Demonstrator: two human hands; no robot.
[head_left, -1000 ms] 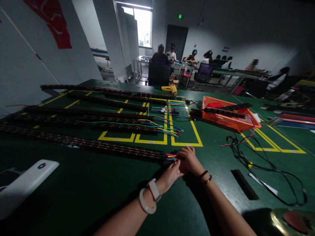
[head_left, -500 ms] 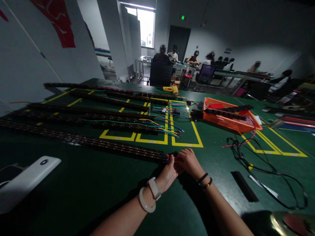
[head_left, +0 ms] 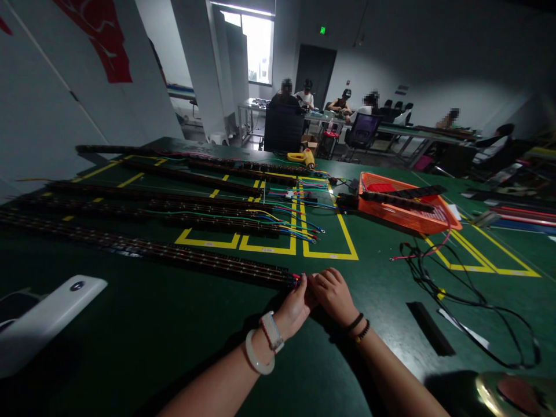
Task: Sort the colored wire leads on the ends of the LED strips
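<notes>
A long black cable chain (head_left: 217, 262) with reddish-brown lines along it runs from the left edge to my hands. Red and blue wires (head_left: 297, 278) come out of its right end. My left hand (head_left: 293, 310), with a watch and a pale bangle at the wrist, is closed on these wires, thumb on top. Against its fingertips my right hand (head_left: 335, 296) is closed too, fingers curled. What the right fingers pinch is hidden behind the knuckles. Beyond them lie more cable chains (head_left: 217, 223) with loose coloured wire ends (head_left: 306, 233).
An orange basket (head_left: 408, 223) holds black chain pieces. A yellow heat gun (head_left: 304, 158) lies at the far edge. Black cable (head_left: 469, 295) coils at the right, near a black strip (head_left: 430, 328). A white device (head_left: 52, 324) sits at left. People work at tables behind.
My right hand has shifted slightly down and rolled over, covering the red wire that showed between the hands. The left hand stays nearly still on the wires.
</notes>
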